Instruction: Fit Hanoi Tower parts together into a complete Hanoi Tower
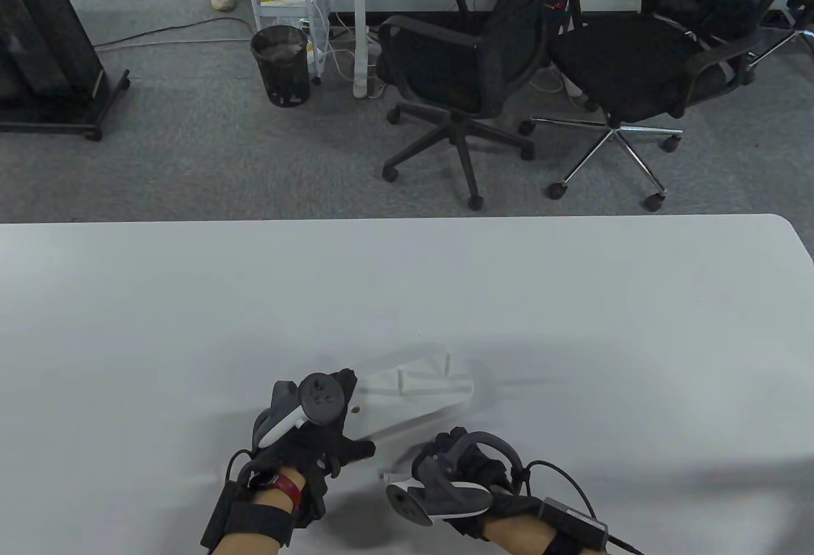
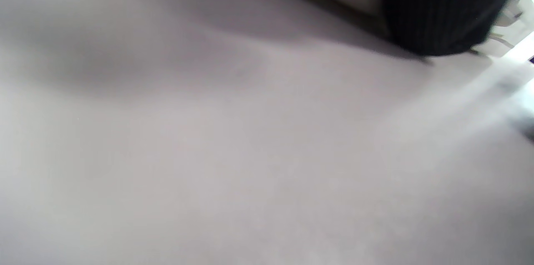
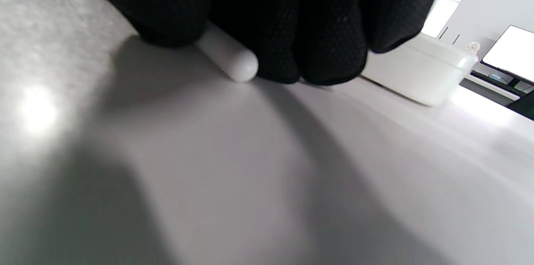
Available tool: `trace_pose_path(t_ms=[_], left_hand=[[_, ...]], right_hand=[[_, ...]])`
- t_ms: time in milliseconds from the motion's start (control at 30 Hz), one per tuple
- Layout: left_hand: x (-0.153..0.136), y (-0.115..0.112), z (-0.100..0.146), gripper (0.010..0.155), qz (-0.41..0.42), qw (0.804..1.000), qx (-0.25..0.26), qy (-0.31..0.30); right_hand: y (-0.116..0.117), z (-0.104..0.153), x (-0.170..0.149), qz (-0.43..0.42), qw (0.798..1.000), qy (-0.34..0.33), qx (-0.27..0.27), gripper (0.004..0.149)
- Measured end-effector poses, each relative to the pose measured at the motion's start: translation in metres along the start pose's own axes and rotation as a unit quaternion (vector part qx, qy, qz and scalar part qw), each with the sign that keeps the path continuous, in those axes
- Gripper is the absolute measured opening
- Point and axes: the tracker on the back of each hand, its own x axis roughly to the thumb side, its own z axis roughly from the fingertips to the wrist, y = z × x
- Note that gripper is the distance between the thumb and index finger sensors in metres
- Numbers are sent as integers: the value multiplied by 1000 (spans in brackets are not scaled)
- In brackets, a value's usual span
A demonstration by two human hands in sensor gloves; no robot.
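The white Hanoi Tower base (image 1: 416, 401) lies on the table near its front middle, blurred, with two upright pegs (image 1: 402, 381) on it. My left hand (image 1: 318, 424) grips the base's left end. It shows in the left wrist view only as a dark glove (image 2: 438, 10) over blurred tabletop. My right hand (image 1: 448, 469) is just in front of the base, with its fingers (image 3: 325, 27) curled over a loose white peg (image 3: 233, 58) that touches the table. The peg's tip sticks out to the left of that hand (image 1: 385, 473). The base's end shows beyond the fingers (image 3: 417, 73).
The white table (image 1: 572, 326) stretches wide around the hands. Beyond its far edge stand two black office chairs (image 1: 470, 65), a bin (image 1: 281, 65) and a black cabinet (image 1: 38, 40) on grey carpet.
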Motion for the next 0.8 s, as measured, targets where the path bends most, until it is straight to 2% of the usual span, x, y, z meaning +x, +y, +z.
trace_pose_path(t_ms=[367, 800], left_hand=[[0, 0, 0, 116, 0, 1000, 0, 0], [0, 0, 0, 116, 1, 1000, -1, 0]], right_hand=[[-6, -8, -13, -30, 999, 17, 23, 46], [-37, -4, -37, -65, 997, 44, 23, 46]])
